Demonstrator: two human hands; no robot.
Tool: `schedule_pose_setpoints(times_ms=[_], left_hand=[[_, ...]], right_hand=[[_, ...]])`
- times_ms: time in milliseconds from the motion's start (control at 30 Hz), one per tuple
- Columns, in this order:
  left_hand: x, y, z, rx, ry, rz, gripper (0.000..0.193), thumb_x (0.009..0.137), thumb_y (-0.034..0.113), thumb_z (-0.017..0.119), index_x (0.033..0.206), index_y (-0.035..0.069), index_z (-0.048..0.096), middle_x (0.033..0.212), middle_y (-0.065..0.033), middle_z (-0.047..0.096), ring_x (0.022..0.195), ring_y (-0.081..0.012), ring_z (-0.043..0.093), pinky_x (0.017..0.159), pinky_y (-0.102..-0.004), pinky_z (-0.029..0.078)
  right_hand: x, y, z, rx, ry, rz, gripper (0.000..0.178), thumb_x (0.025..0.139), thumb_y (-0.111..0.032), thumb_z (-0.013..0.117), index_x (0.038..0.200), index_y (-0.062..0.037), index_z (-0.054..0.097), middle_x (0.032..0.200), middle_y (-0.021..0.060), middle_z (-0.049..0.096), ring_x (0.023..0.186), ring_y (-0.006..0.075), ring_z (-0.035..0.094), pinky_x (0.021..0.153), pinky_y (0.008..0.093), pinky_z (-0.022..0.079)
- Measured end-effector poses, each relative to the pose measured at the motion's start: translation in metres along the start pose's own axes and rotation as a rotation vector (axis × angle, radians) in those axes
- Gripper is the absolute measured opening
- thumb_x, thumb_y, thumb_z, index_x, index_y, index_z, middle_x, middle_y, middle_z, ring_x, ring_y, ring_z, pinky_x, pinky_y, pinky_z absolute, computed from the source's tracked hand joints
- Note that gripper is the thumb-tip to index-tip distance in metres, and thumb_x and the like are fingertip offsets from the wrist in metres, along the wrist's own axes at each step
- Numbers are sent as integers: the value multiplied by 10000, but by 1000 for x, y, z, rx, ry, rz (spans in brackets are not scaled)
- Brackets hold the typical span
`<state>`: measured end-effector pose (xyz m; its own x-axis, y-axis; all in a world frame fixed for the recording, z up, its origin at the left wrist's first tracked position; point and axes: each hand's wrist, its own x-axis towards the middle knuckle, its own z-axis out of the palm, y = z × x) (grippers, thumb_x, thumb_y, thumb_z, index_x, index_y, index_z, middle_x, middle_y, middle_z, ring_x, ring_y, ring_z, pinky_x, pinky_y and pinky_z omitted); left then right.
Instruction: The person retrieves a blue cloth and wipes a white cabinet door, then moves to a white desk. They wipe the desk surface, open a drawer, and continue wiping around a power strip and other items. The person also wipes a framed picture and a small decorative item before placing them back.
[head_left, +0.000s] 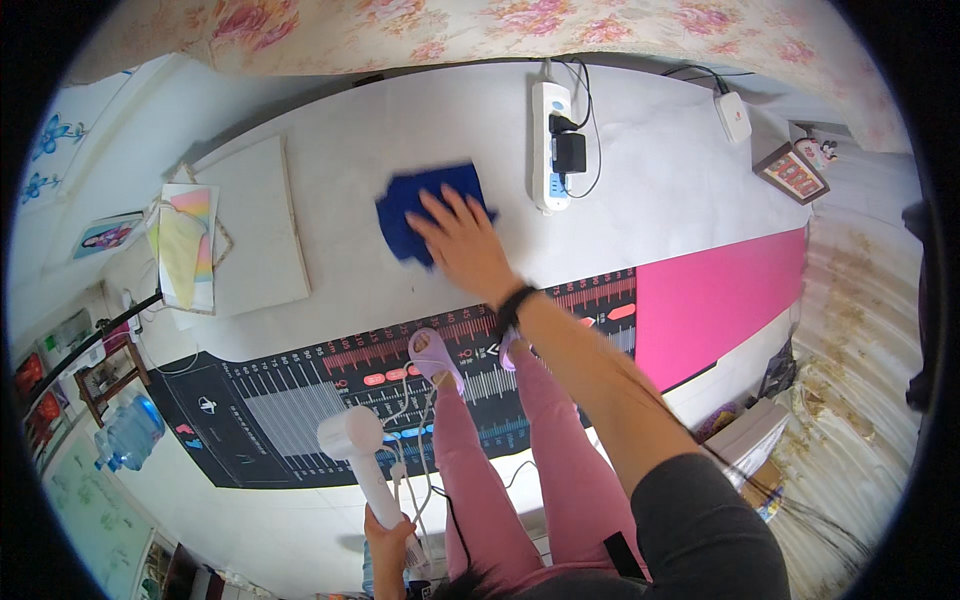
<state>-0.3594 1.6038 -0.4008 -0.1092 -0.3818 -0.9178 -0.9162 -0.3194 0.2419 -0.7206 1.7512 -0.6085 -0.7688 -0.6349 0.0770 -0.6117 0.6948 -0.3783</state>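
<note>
A dark blue cloth [400,208] lies crumpled on the white tabletop [350,180], near its middle. My right hand [465,245] rests flat on it, fingers spread and pointing up and left, with a black band around the wrist. Low in the view, my left hand [388,545] grips the handle of a white hair dryer [352,435]. The dryer's round head points up and left, over the black printed mat, and its pale cord hangs in loops beside my leg.
A white power strip [550,140] with black plugs lies right of the cloth. A large pale board [255,235] with coloured sheets is at left. A photo frame [792,175] and white box-shaped device [733,117] stand far right. Below are the black mat [260,420] and a pink panel [715,300].
</note>
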Motion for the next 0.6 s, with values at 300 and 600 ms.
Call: schedule_pose_setpoints(times_ms=[300, 600], left_hand=[[2, 3, -8, -181, -31, -18, 534, 630, -23, 616, 1114, -25, 391, 681, -117, 559, 507, -227, 570, 453, -344, 502], [13, 8, -16, -156, -73, -16, 622, 625, -32, 632, 1183, 1, 359, 684, -115, 550, 513, -233, 576, 463, -347, 510]], right_hand=[[179, 78, 18, -169, 51, 193, 485, 955, -324, 441, 1426, -213, 399, 1486, 106, 348, 1369, 364, 285, 1081, 562, 238], [-28, -105, 16, 152, -449, -106, 511, 890, -264, 566, 1389, -220, 466, 1522, 46, 319, 1422, 290, 237, 1153, 496, 177]])
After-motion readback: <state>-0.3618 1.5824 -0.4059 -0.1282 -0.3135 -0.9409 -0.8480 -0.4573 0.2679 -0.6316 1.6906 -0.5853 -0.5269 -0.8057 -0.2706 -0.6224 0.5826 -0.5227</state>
